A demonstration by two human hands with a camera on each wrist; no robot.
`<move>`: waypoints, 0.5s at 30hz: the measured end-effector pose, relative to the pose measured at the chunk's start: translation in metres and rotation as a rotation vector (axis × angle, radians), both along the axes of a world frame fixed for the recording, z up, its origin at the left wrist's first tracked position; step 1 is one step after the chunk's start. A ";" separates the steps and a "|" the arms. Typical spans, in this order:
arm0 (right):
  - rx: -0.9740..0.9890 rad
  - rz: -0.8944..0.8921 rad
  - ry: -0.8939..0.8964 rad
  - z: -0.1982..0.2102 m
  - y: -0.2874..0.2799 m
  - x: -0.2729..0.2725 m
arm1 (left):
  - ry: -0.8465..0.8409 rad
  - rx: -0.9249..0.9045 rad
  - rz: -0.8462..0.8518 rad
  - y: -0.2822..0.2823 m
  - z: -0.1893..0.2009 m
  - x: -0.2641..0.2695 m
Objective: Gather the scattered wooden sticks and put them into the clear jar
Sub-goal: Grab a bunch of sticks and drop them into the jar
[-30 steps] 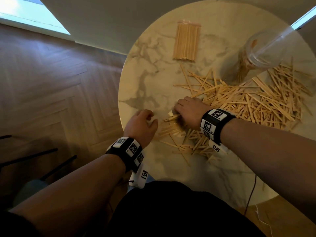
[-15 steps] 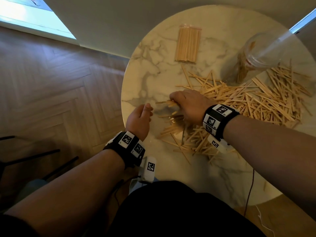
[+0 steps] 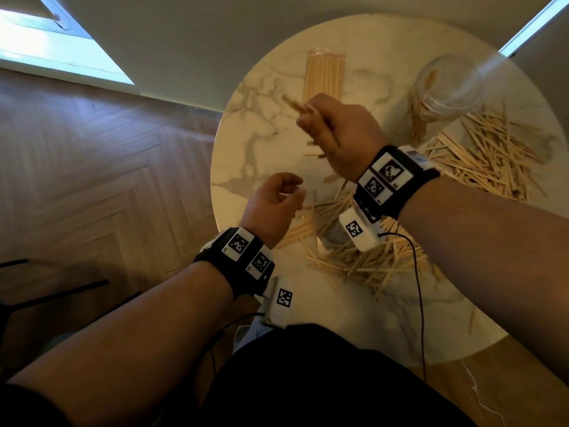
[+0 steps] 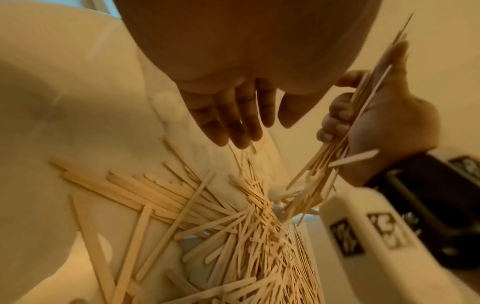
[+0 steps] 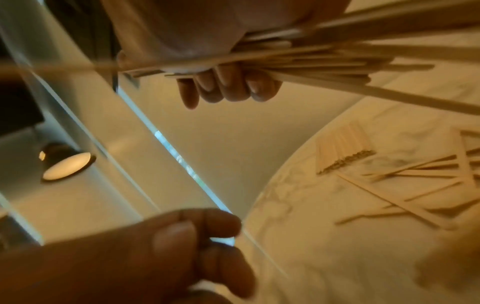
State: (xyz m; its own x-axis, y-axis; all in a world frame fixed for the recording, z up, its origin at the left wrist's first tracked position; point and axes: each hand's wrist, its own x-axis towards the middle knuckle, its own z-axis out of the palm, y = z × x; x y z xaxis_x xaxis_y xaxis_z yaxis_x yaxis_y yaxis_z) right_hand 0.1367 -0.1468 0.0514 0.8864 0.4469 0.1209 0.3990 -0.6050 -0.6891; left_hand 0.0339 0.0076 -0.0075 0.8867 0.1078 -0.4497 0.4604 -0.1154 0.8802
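Pale wooden sticks (image 3: 492, 155) lie scattered over the right of the round marble table (image 3: 261, 118), with another heap (image 3: 369, 260) near its front edge. My right hand (image 3: 311, 118) is raised above the table's middle and grips a bundle of sticks (image 5: 311, 61), its fingers (image 5: 228, 86) curled round them. Below it, my left hand (image 3: 292, 192) hovers by the table's left edge with relaxed fingers (image 4: 233, 119) and holds nothing. The clear jar (image 3: 452, 84) stands at the back right with a few sticks inside.
A wrapped pack of sticks (image 3: 323, 75) lies at the back of the table, beyond my right hand. Wooden floor (image 3: 92, 180) runs to the left of the table. A thin black cable (image 3: 418, 288) trails from my right wrist over the front heap.
My right hand closed on a bundle of sticks in the near heap and lifted it up and away from me. My left hand stayed by the table's left edge.
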 end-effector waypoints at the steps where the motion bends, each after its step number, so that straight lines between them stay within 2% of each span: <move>1: 0.111 -0.051 0.038 0.004 -0.001 0.001 | -0.031 0.046 -0.038 -0.002 0.002 0.001; 4: 0.592 -0.211 0.223 0.023 -0.008 0.007 | -0.151 0.205 -0.190 -0.011 0.008 0.005; 10: 1.066 -0.610 0.555 0.056 -0.041 0.018 | -0.197 0.312 -0.377 -0.042 0.025 0.022; 13: 1.316 -0.631 0.740 0.044 -0.066 0.023 | -0.171 0.336 -0.445 -0.056 0.034 0.027; 15: 1.381 -0.541 0.947 0.021 -0.088 0.029 | -0.154 0.253 -0.490 -0.064 0.040 0.025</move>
State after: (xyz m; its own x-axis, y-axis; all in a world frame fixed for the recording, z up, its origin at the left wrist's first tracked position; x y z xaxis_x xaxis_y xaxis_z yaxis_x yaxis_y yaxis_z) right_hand 0.1653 -0.2346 0.0727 0.8702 0.1302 -0.4752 -0.4363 0.6516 -0.6205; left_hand 0.0591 -0.0562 0.0325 0.9134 -0.2454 -0.3249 0.1685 -0.4986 0.8503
